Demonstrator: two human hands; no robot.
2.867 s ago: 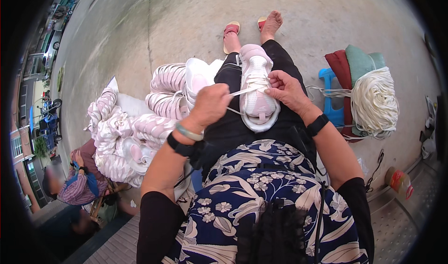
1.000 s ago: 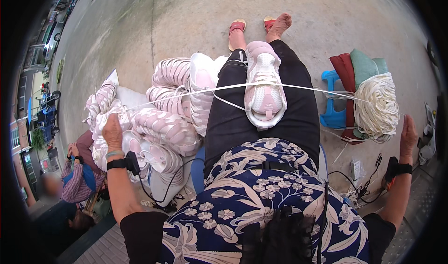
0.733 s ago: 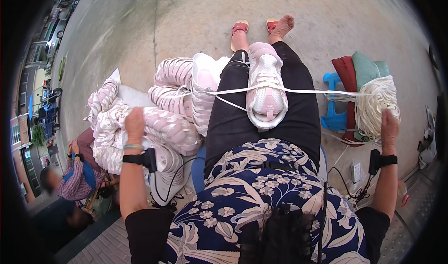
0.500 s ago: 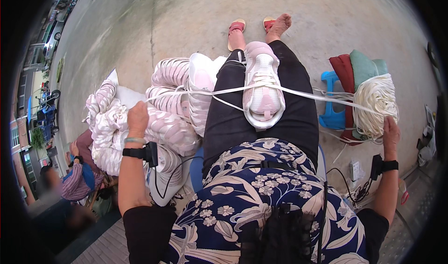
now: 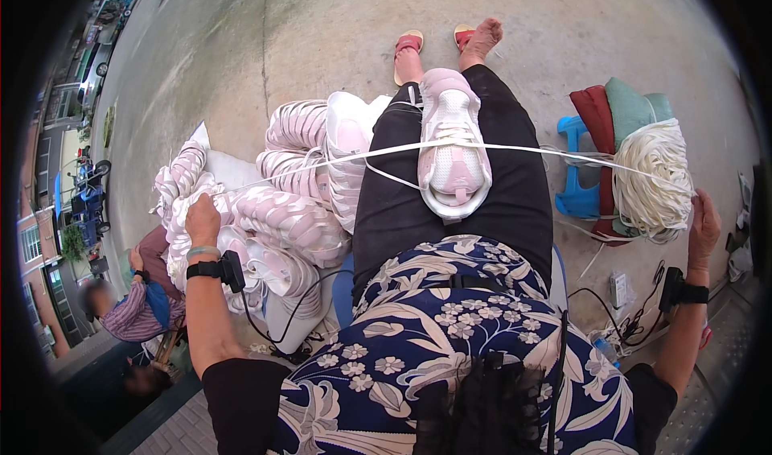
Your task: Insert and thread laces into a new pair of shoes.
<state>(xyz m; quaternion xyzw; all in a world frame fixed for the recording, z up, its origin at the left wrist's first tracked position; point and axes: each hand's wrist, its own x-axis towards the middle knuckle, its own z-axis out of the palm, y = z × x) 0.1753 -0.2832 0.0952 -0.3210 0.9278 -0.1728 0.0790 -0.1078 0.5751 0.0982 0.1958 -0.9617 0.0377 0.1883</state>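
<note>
A pink and white sneaker rests on my black-trousered thighs, toe pointing away from me. One white shoelace passes through its upper eyelets and is drawn out wide to both sides, nearly straight. At the left, the fist of my left hand grips one end of it. Far to the right, the fingers of my right hand pinch the other end, just beyond a bundle of white laces. Another thin lace loops loosely by the shoe's left side.
Stacks of pink and white shoe uppers lie at my left. On the right, a blue stool carries red and green cloth beneath the lace bundle. Black cables run from both wrist straps. Another person sits at far left.
Both hands have moved farther apart, left hand outward and lower, right hand outward. The lace between them has straightened and pulled tauter across the sneaker.
</note>
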